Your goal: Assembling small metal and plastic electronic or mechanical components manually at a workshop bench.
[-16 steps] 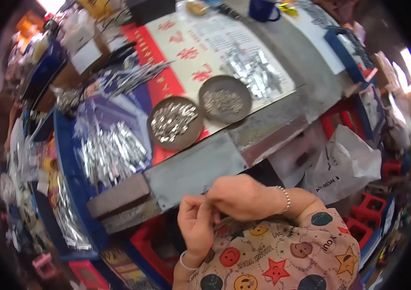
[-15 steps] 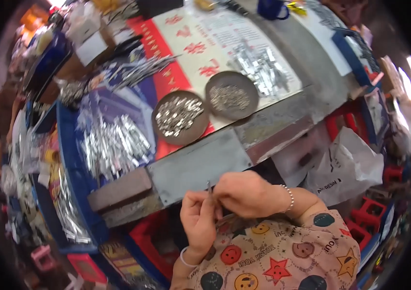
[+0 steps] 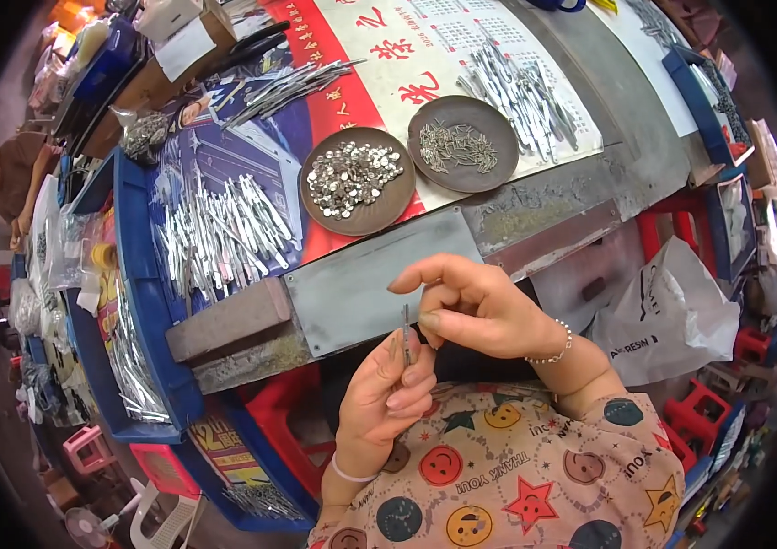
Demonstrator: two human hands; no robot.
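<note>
My left hand [image 3: 388,380] is closed around a slim, dark-grey metal strip [image 3: 407,337], which stands upright between thumb and fingers. Just right of the strip's top, my right hand [image 3: 484,311] has its index finger stretched out and its thumb apart from it; nothing shows in its grasp. Beyond both hands lies a grey metal plate [image 3: 361,279] on the bench edge. Behind it sit a round brown dish [image 3: 379,215] of small shiny silver discs and a second brown dish [image 3: 420,169] of small thin metal pins.
Slim silver metal pieces lie in piles at the left [image 3: 224,238], at the far right [image 3: 521,96] and behind the left dish [image 3: 292,91]. A brown block [image 3: 228,320] rests on the bench edge. Blue trays [image 3: 146,366] stand left; a white plastic bag [image 3: 667,306] is at right.
My right hand has drawn away from the left and opened its fingers. The left hand has turned, showing the metal strip upright. The view has shifted, so the bench appears higher.
</note>
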